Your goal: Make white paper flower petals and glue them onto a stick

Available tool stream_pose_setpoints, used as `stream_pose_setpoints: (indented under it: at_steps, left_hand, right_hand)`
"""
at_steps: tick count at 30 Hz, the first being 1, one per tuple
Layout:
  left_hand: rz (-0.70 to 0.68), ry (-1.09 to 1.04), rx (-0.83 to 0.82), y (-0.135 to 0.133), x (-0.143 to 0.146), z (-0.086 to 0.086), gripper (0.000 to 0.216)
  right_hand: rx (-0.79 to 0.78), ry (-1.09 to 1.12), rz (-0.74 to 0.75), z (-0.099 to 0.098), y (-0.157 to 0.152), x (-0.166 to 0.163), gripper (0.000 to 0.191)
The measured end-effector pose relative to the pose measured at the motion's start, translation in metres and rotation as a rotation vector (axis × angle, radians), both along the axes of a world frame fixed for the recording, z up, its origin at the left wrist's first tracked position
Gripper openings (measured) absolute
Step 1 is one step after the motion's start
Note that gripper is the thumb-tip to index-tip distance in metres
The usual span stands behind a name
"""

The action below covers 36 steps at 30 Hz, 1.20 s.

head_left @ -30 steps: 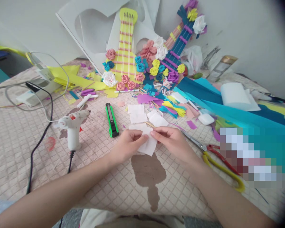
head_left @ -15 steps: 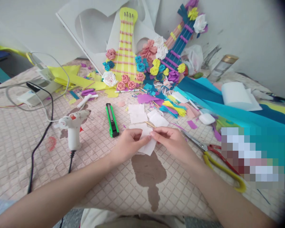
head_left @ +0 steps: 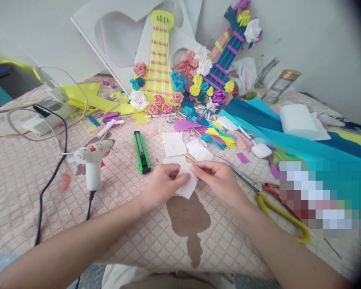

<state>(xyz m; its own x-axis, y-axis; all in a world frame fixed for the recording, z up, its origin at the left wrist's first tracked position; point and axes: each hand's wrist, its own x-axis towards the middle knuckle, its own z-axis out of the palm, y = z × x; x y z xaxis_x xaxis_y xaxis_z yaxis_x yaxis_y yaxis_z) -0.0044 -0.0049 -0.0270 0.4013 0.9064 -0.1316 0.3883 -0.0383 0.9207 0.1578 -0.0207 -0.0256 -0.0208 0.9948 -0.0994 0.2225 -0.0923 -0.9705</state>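
Note:
Between my two hands is a small square of white paper (head_left: 187, 188). My left hand (head_left: 165, 182) grips its left side, the thumb lying over the front. With thumb and fingertips, my right hand (head_left: 217, 176) pinches the upper right edge. Just beyond my hands, more white paper squares (head_left: 173, 144) lie on the table, and a thin wooden stick (head_left: 190, 157) rests close to my fingers. A green box cutter (head_left: 142, 152) lies left of my left hand. Scissors (head_left: 255, 184) with red and yellow handles lie right of my right hand.
A white hot glue gun (head_left: 93, 166) stands at left, its black cord trailing forward. A yellow paper guitar (head_left: 159, 60) and a blue one (head_left: 228, 60), both with paper flowers, lean at the back. Colored scraps, teal sheets (head_left: 289, 136) and a white paper roll (head_left: 297, 122) lie at right.
My left thumb has shifted slightly on the white paper, and the paper's lower corner tilts a little differently. Both hands keep their hold; the rest stays put.

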Motion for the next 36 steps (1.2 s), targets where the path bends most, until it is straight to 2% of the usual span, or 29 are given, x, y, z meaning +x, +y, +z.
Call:
stream_pose_setpoints:
  at_steps: [5,14,23,33,36]
  left_hand:
    - [0.054,0.001,0.024,0.001,-0.0001,-0.0022,0.036]
    - [0.075,-0.006,0.004,0.0015,-0.0014,-0.0022,0.033]
    - [0.051,-0.008,0.033,0.0004,-0.0012,-0.0022,0.037]
    - [0.066,0.003,0.046,-0.0013,0.001,0.0004,0.042]
    - [0.054,-0.081,0.027,-0.0013,0.0008,0.0024,0.034]
  right_hand:
    - [-0.006,-0.023,0.026,0.0016,-0.0009,-0.0005,0.024]
    - [0.014,-0.111,0.026,0.0036,-0.0005,0.0017,0.018]
    - [0.001,0.002,0.028,0.0036,-0.0006,0.0012,0.021]
    - [0.01,-0.005,0.004,0.0017,-0.0009,-0.0011,0.02]
    - [-0.004,-0.018,0.022,0.0021,-0.0001,-0.0003,0.019]
